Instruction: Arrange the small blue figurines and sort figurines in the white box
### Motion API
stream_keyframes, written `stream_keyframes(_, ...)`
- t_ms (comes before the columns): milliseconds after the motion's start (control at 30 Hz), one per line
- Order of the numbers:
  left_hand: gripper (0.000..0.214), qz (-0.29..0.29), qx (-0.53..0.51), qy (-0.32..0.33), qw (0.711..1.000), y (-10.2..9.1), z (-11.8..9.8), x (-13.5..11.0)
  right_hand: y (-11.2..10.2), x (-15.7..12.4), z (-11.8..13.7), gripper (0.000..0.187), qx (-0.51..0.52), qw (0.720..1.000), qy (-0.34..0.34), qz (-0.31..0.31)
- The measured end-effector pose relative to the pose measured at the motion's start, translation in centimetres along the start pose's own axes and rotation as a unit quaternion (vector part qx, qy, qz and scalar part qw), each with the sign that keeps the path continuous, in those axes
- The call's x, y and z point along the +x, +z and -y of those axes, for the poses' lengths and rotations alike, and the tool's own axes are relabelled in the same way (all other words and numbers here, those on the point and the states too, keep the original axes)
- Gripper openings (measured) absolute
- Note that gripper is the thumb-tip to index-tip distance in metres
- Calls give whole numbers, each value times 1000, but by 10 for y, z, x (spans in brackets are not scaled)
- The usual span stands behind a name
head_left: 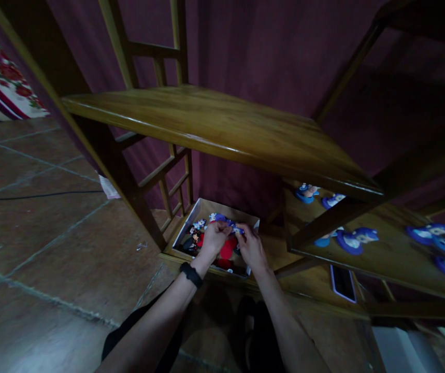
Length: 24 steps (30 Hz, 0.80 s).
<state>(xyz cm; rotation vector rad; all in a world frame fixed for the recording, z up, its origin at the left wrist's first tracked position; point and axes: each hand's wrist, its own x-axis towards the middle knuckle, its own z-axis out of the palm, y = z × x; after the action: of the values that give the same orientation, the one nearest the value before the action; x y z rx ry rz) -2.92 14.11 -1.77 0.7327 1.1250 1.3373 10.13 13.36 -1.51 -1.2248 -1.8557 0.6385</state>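
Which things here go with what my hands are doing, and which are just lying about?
With the work in hand:
blue figure, between the left hand and right hand
open box under the hands
red piece in it
shelf figures at right, probably, being similar

Apparently just lying about:
phone
dark cable on the floor

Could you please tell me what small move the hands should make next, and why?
I would probably raise the blue figure slowly and straight up: the left hand and right hand both have their fingers at it, over the box, and a red piece lies close by, so a sideways pull might knock it.
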Motion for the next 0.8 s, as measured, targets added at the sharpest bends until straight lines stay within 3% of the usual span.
stream_keyframes(100,17,11,-52,-23,998,1,2,2,2,2,0,25,15,1000,-3,-9)
stream_keyframes(267,10,-11,-200,-106,974,4,2,10,17,8,-17,42,118,986,80,-83)
stream_keyframes(367,12,-25,-235,-135,962,5,1,13,24,10,-31,30,107,986,103,-82)
stream_keyframes(633,16,9,-186,-135,973,7,-4,6,18,16,-34,25,52,990,89,-93)
stream_keyframes(800,16,30,-140,-122,982,6,-7,3,6,19,-26,19,46,995,57,-61)
